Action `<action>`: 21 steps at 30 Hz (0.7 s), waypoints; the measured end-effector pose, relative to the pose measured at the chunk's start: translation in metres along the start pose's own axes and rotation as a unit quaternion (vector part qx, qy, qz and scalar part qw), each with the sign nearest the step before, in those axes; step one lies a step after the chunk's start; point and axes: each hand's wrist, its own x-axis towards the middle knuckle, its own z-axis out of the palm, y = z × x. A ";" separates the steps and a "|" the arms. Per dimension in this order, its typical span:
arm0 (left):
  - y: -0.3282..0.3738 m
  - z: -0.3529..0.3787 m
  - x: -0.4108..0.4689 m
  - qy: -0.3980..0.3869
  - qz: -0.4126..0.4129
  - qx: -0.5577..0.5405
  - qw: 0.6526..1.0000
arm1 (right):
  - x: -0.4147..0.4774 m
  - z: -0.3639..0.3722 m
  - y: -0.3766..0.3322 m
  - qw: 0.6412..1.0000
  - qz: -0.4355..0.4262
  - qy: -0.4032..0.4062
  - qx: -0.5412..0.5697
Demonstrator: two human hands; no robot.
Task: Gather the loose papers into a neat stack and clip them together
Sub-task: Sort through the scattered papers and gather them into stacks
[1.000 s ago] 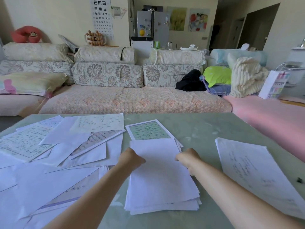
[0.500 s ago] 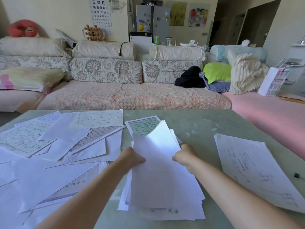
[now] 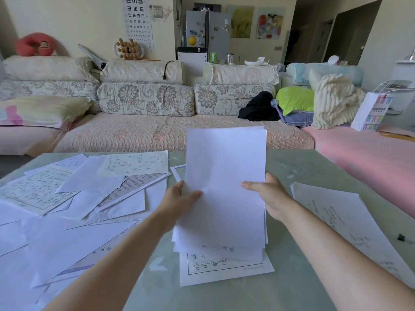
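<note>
A stack of white papers stands upright over the middle of the green table, blank back facing me. My left hand grips its left edge, thumb across the front. My right hand grips its right edge the same way. The bottom edges of the sheets are uneven above a printed sheet lying flat on the table. Many loose papers lie scattered on the left. Another small pile of sheets lies at the right. A small black clip sits by the right edge.
A floral sofa with cushions runs along the far side of the table. A pink mat lies at the right. A white paper bag stands beyond it.
Both hands have lifted the stack from lying flat on the table to standing upright. One printed sheet stayed flat underneath.
</note>
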 end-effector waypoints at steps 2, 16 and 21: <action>0.001 0.006 -0.001 0.018 0.032 -0.027 0.999 | -0.002 -0.002 0.002 1.000 -0.003 0.006 -0.022; 0.033 0.019 -0.004 0.106 0.218 -0.002 0.970 | -0.009 -0.001 -0.015 0.988 -0.140 0.034 -0.053; 0.021 0.020 -0.005 0.100 0.185 0.044 0.977 | -0.011 0.003 -0.002 0.993 -0.098 0.029 -0.056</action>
